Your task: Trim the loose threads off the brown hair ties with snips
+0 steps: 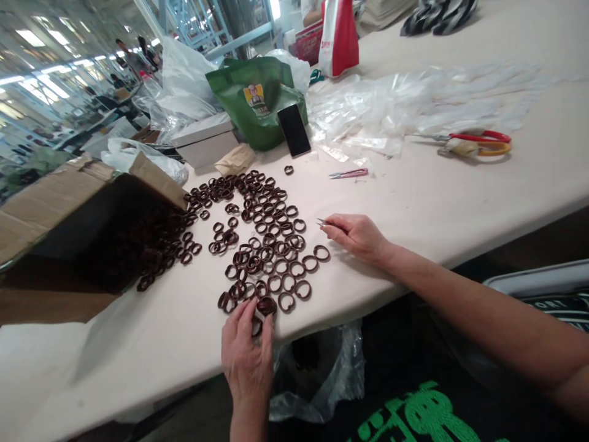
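Many dark brown rings [281, 266] lie spread over the pale table, several in loose rows near its front edge. At the near end of them, my left hand [248, 347] has its fingers and thumb curled around a few brown rings [266, 306]; part of these is hidden by the fingers. My right hand [356, 238] rests to the right of the rings, closed on a small pair of thread snips [323, 222]. Only their dark pointed tips stick out, directed left toward the rings and apart from them.
A cardboard box [59, 190] on its side spills more rings at left. Pink thread snips [348, 174], red-handled scissors [478, 144], a phone [293, 131], a green pouch [257, 101] and clear plastic bags [391, 104] lie farther back. A plastic bag [317, 380] hangs below the table edge.
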Demonstrator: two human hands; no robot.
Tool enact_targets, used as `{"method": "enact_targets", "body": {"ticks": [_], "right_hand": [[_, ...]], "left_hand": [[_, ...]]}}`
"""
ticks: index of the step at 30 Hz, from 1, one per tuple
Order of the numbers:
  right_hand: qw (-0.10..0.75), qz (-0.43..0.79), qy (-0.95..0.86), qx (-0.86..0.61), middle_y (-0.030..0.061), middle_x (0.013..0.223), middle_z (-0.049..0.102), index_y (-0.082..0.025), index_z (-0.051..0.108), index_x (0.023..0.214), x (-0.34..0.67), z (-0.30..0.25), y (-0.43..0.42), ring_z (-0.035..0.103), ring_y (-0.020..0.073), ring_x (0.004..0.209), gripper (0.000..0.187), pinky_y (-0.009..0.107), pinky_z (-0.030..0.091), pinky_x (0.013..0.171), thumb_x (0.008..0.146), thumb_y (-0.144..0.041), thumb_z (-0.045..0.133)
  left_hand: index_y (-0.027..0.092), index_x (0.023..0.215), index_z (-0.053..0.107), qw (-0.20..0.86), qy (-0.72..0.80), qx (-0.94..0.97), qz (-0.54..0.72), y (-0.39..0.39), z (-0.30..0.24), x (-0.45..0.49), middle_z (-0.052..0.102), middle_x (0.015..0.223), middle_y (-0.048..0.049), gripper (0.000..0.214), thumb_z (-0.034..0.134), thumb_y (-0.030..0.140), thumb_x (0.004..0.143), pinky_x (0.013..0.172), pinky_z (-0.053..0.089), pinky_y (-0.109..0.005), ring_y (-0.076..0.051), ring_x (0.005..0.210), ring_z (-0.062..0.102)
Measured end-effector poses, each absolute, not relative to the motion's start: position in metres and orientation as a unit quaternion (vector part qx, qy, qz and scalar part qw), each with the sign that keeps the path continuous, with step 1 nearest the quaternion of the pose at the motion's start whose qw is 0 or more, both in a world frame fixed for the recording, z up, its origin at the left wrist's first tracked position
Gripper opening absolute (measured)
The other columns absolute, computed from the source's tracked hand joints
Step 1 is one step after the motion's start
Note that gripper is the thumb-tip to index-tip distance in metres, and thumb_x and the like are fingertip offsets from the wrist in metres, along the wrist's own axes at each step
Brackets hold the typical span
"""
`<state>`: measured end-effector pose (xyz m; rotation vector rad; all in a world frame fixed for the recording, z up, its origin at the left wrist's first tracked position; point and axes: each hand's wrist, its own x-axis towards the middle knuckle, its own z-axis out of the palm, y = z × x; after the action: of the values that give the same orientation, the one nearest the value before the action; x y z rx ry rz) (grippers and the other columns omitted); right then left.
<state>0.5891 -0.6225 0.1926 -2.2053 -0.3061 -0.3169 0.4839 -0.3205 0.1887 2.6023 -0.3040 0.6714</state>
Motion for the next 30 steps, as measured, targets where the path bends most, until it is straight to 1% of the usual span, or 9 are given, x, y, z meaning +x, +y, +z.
{"method": "enact_targets", "body": {"ticks": [3,7,9,13,16,21,25,28,30], "right_hand": [[0.425,-0.124,-0.131,-0.887,0.0024,0.069,0.062,-0.017,0.064,0.082,0.588,0.191,-0.623,0.053,0.0146,0.062,0.034,0.026,0.038,0.063,0.095,-0.043,0.047],[0.415,-0.132,-0.14,-0.889,0.003,0.07,0.063,-0.016,0.066,0.086,0.588,0.19,-0.625,0.054,0.014,0.063,0.035,0.025,0.038,0.063,0.095,-0.043,0.046],[0.411,-0.137,-0.141,-0.89,0.0034,0.071,0.064,-0.015,0.066,0.087,0.589,0.189,-0.625,0.054,0.0139,0.063,0.035,0.025,0.039,0.063,0.096,-0.043,0.047],[0.411,-0.133,-0.139,-0.891,0.0034,0.072,0.064,-0.016,0.066,0.086,0.59,0.189,-0.626,0.054,0.014,0.063,0.035,0.025,0.039,0.063,0.095,-0.043,0.047],[0.409,-0.129,-0.138,-0.893,0.0035,0.071,0.063,-0.015,0.065,0.084,0.59,0.189,-0.626,0.054,0.0141,0.063,0.037,0.025,0.038,0.063,0.095,-0.044,0.046],[0.41,-0.129,-0.138,-0.892,0.0034,0.071,0.062,-0.015,0.066,0.085,0.59,0.19,-0.625,0.052,0.0137,0.063,0.036,0.025,0.037,0.063,0.095,-0.044,0.046],[0.411,-0.13,-0.137,-0.892,0.0025,0.07,0.06,-0.015,0.066,0.084,0.589,0.189,-0.624,0.051,0.0132,0.063,0.036,0.025,0.037,0.063,0.094,-0.044,0.047],[0.408,-0.13,-0.139,-0.893,0.0028,0.071,0.06,-0.014,0.066,0.086,0.589,0.188,-0.625,0.051,0.0135,0.063,0.037,0.025,0.036,0.063,0.094,-0.044,0.047],[0.411,-0.133,-0.141,-0.891,0.0029,0.071,0.061,-0.014,0.067,0.087,0.589,0.188,-0.625,0.052,0.0135,0.064,0.037,0.025,0.037,0.064,0.095,-0.045,0.047]], "left_hand": [[0.016,0.11,0.069,0.219,-0.122,0.938,0.24,-0.323,0.186,0.495,0.069,0.11,-0.0122,0.026,0.063,0.029,0.089,0.091,0.051,-0.035,-0.022,0.101,0.065],[0.02,0.094,0.07,0.284,-0.066,0.93,0.224,-0.316,0.188,0.49,0.07,0.094,-0.0053,0.015,0.065,0.032,0.088,0.082,0.051,-0.031,-0.018,0.084,0.065],[0.021,0.093,0.07,0.358,0.016,0.913,0.196,-0.31,0.191,0.485,0.07,0.087,-0.0024,0.019,0.069,0.037,0.084,0.077,0.051,-0.03,-0.017,0.077,0.065],[0.02,0.09,0.069,0.518,0.194,0.818,0.156,-0.301,0.195,0.479,0.071,0.08,0.0001,0.031,0.076,0.046,0.074,0.07,0.051,-0.027,-0.015,0.072,0.064],[0.019,0.084,0.068,0.555,0.228,0.789,0.132,-0.299,0.196,0.479,0.068,0.072,0.0019,0.034,0.077,0.049,0.071,0.065,0.05,-0.025,-0.014,0.066,0.061],[0.02,0.085,0.067,0.456,0.175,0.864,0.125,-0.306,0.198,0.479,0.067,0.073,0.0017,0.032,0.075,0.049,0.074,0.065,0.049,-0.026,-0.015,0.065,0.061],[0.022,0.082,0.07,0.356,0.026,0.922,0.15,-0.319,0.203,0.477,0.065,0.072,0.0008,0.022,0.069,0.044,0.082,0.064,0.047,-0.027,-0.014,0.061,0.058],[0.024,0.092,0.075,0.289,-0.082,0.948,0.105,-0.332,0.203,0.48,0.069,0.082,-0.0023,0.021,0.064,0.04,0.086,0.063,0.047,-0.028,-0.015,0.062,0.06],[0.025,0.096,0.077,0.254,-0.103,0.959,0.08,-0.339,0.203,0.484,0.069,0.084,-0.0035,0.021,0.062,0.038,0.087,0.064,0.047,-0.029,-0.017,0.066,0.063]]}}
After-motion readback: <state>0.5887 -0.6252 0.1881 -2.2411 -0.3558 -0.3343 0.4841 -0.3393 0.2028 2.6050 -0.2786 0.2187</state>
